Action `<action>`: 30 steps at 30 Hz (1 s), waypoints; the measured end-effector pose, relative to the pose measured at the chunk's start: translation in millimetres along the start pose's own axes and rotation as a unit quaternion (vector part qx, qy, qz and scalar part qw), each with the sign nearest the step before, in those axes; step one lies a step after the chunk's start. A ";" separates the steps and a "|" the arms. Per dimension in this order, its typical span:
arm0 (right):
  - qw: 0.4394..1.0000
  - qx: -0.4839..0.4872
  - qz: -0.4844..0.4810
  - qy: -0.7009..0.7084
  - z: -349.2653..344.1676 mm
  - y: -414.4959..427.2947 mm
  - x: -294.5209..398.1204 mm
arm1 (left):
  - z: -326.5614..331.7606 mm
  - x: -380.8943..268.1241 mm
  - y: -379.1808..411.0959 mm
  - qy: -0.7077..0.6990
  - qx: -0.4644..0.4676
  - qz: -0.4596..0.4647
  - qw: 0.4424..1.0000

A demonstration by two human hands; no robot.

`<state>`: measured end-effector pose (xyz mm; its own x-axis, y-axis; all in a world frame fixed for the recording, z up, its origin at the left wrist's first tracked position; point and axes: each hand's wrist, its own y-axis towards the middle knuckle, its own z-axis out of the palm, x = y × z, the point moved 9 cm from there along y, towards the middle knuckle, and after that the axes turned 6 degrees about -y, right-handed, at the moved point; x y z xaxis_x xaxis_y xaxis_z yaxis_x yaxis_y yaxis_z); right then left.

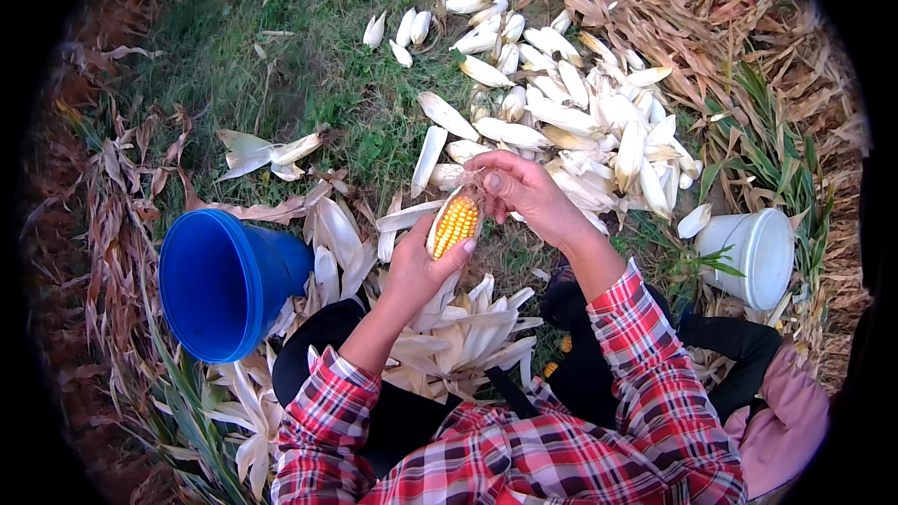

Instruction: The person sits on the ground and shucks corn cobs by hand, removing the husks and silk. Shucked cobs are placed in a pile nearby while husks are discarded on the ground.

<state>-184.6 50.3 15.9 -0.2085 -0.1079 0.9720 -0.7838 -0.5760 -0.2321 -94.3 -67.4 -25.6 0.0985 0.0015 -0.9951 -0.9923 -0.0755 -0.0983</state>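
Note:
An ear of corn (pixel 456 224) with yellow kernels showing on its near face is gripped by my left hand (pixel 421 266). Pale husk still lines its left side. At the ear's upper tip, my right hand (pixel 519 189) has its thumb and fingers bent together around brown silk (pixel 471 189); some of the fingers are hidden behind the hand. Just beyond my hands lies a heap of ears in whitish husks (pixel 568 119). Stripped husks (pixel 470 337) are piled on the ground between my legs.
A blue bucket (pixel 280 252) lies tipped on the left with its mouth towards me. On the right is a white bucket (pixel 729 259), near another person's dark-trousered leg (pixel 736 344) and pink garment (pixel 793 414). Dry corn stalks (pixel 652 7) lie at the upper right.

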 end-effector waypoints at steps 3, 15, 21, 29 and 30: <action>0.988 0.013 -0.043 -0.149 8.5 -1.3 -0.2 | 8.6 -4.7 -1.8 0.033 0.017 0.013 0.999; 0.994 -0.021 0.088 0.067 0.8 2.7 -52.2 | 22.8 -31.7 -6.5 0.117 0.089 -0.002 0.989; 0.990 -0.030 0.123 -0.066 -2.2 2.9 -46.3 | 13.4 -21.1 -6.1 0.006 0.042 -0.006 0.999; 0.850 0.028 -0.019 -0.526 1.3 5.5 -45.5 | 15.3 -1.8 -2.5 -0.220 0.005 -0.072 0.973; 0.837 0.014 -0.028 -0.547 -1.4 5.3 -42.8 | 14.0 -2.7 -3.5 -0.220 0.001 -0.074 0.973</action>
<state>-180.6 53.0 -27.0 0.4995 -0.7488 0.4357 -0.7579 -0.6213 -0.1989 -92.2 -53.1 -22.7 0.1986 0.4388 -0.8764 -0.9701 -0.0393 -0.2395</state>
